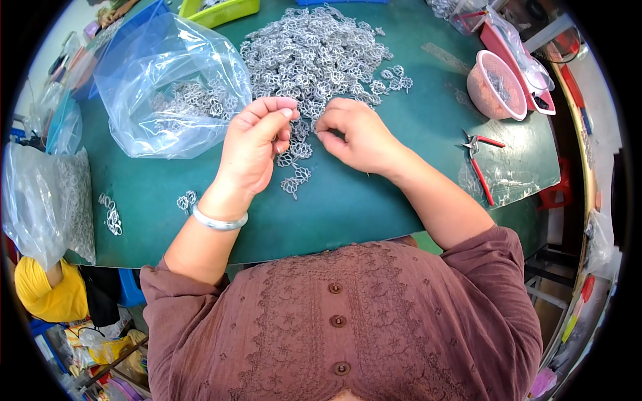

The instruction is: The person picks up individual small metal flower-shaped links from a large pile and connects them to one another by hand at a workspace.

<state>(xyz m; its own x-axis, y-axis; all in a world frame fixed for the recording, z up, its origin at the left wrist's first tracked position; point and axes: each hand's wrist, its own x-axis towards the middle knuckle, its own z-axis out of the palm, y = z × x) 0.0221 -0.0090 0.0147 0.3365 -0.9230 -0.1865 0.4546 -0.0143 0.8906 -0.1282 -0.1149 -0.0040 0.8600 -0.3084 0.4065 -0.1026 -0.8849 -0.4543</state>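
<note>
A large heap of small grey openwork metal pieces, shaped like flower outlines (311, 50), lies on the green table beyond my hands. My left hand (257, 137) is closed, thumb pressed to the fingers, just left of the heap's near tip; anything held there is too small to make out. At the right of that tip, my right hand (354, 134) has its fingers curled and pinched against the pieces, and its fingertips are partly hidden. Between and below the hands, several loose metal pieces (296, 180) trail toward me. A transparent plastic bag (127, 123) holding more pieces stands open beside my left hand.
Red-handled pliers (476, 164) lie at the right, near a pink basket (478, 87) and a pink tray (495, 43). A filled plastic bag (40, 194) stands at the left edge, by a few loose rings (114, 220). A yellow-green tray (224, 12) sits at the back.
</note>
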